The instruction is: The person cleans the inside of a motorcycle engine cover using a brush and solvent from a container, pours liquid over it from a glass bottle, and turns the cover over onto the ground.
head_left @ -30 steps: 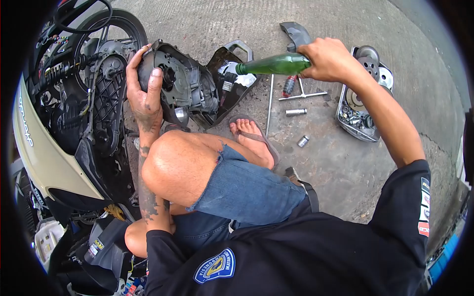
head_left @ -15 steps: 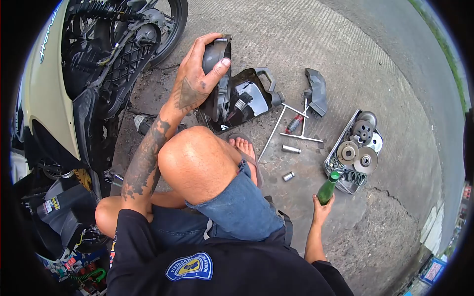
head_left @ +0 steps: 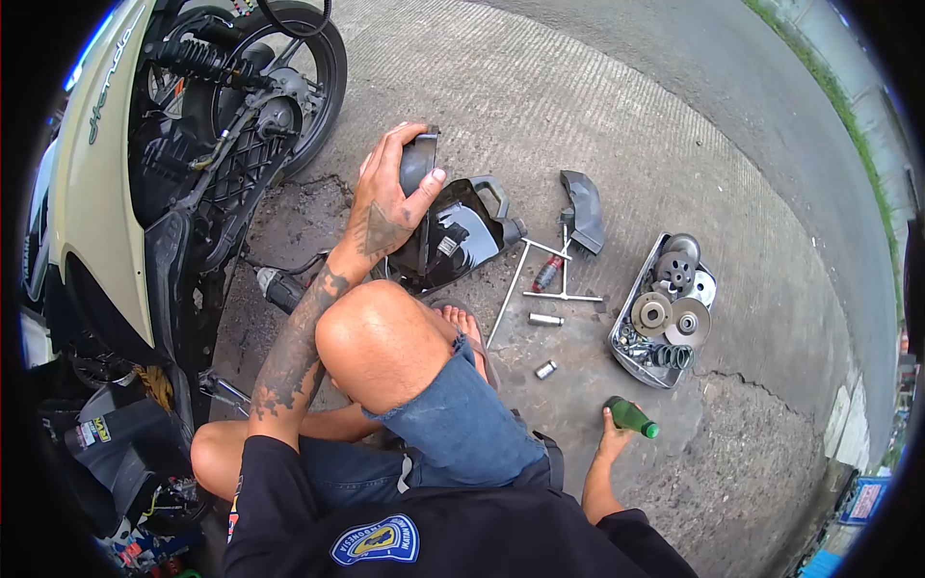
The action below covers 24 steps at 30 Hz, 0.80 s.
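Note:
My left hand [head_left: 395, 197] is wrapped round the dark engine cover [head_left: 418, 164], which stands on edge at the near side of a cut-open black container [head_left: 472, 226]. Dark liquid and a brush [head_left: 448, 246] lie inside that container. Low on the right, my right hand [head_left: 617, 438] holds a green glass bottle [head_left: 631, 416] close to the ground, its mouth tilted to the right. Most of the right fingers are hidden behind the bottle.
A metal tray [head_left: 621, 361] of round parts and springs lies right of a T-handle wrench [head_left: 564, 295], a red bottle [head_left: 547, 274], two sockets [head_left: 546, 369] and a black duct [head_left: 584, 212]. The motorcycle [head_left: 106, 222] stands at the left; a power tool [head_left: 279, 287] is near it.
The green bottle has moved from over the container down to the lower right, and has tipped over from upright. My left hand has turned the cover edge-on and lowered it.

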### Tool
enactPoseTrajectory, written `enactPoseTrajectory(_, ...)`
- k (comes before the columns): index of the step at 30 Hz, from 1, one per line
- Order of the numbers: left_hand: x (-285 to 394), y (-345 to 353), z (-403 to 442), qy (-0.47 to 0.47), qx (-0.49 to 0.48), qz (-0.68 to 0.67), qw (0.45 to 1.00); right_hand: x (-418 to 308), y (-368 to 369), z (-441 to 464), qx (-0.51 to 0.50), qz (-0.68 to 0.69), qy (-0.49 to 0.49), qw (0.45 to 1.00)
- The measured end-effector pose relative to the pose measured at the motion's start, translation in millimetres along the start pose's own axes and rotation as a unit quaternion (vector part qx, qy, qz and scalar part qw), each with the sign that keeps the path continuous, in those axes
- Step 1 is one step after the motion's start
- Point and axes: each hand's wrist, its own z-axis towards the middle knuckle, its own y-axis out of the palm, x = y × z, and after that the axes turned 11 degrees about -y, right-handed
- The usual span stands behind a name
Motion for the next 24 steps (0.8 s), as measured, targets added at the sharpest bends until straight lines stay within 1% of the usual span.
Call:
enactPoseTrajectory(1, 0, 1, 0, 0.003, 0.003, 0.005, 1.000, 2, 0, 2, -0.007, -0.005, 0.021, 1.000)
enactPoseTrajectory(2, 1, 1, 0, 0.006, 0.006, 0.009, 1.000, 4, 2, 3, -0.007, 0.001, 0.014, 1.000)
enactPoseTrajectory(5, 4, 2, -1, 0.000, 0.015, 0.006, 1.000, 0, 2, -1, 0.015, -0.020, 0.044, 0.999)
enactPoseTrajectory(6, 3, 3, -1, 0.007, 0.014, 0.009, 1.000, 11, 0, -4, 0.012, -0.036, -0.001, 0.999)
enactPoseTrajectory(7, 3, 4, -1, 0.014, 0.012, 0.013, 1.000, 7, -5, -8, 0.010, -0.033, -0.006, 0.999)
enactPoseTrajectory(9, 4, 3, -1, 0.014, 0.023, 0.016, 1.000, -5, -15, -19, 0.022, -0.148, 0.083, 0.985)
enactPoseTrajectory(11, 4, 1, 0, 0.020, 0.015, 0.018, 1.000, -7, -36, -30, -0.056, -0.201, 0.159, 0.965)
enactPoseTrajectory(12, 1, 2, 1, 0.030, 0.028, 0.028, 0.999, -20, -36, -28, -0.061, -0.202, 0.154, 0.965)
enactPoseTrajectory(14, 0, 3, 3, 0.015, 0.024, 0.007, 1.000, -64, -38, -27, -0.203, -0.099, 0.189, 0.956)
enactPoseTrajectory(16, -1, 0, 6, -0.002, 0.011, -0.015, 1.000, -183, 11, 6, -0.260, -0.030, 0.263, 0.929)
enactPoseTrajectory(18, -3, 0, 9, -0.024, -0.001, -0.030, 0.999, -244, 67, 39, -0.316, 0.074, 0.184, 0.928)
enactPoseTrajectory(20, -8, 1, 14, -0.048, -0.016, -0.055, 0.997, -287, 137, 66, -0.361, 0.163, 0.066, 0.916)
enactPoseTrajectory(21, -9, 0, 16, -0.052, -0.006, -0.054, 0.997, -315, 173, 78, -0.392, 0.177, 0.016, 0.903)
enactPoseTrajectory(22, -10, -1, 18, -0.045, -0.020, -0.051, 0.997, -329, 208, 88, -0.434, 0.190, -0.049, 0.879)
enactPoseTrajectory(23, -13, -3, 19, -0.041, -0.033, -0.047, 0.997, -345, 243, 94, -0.454, 0.206, -0.097, 0.862)
enactPoseTrajectory(24, -13, -7, 21, -0.041, -0.044, -0.024, 0.998, -362, 273, 96, -0.463, 0.170, -0.179, 0.851)
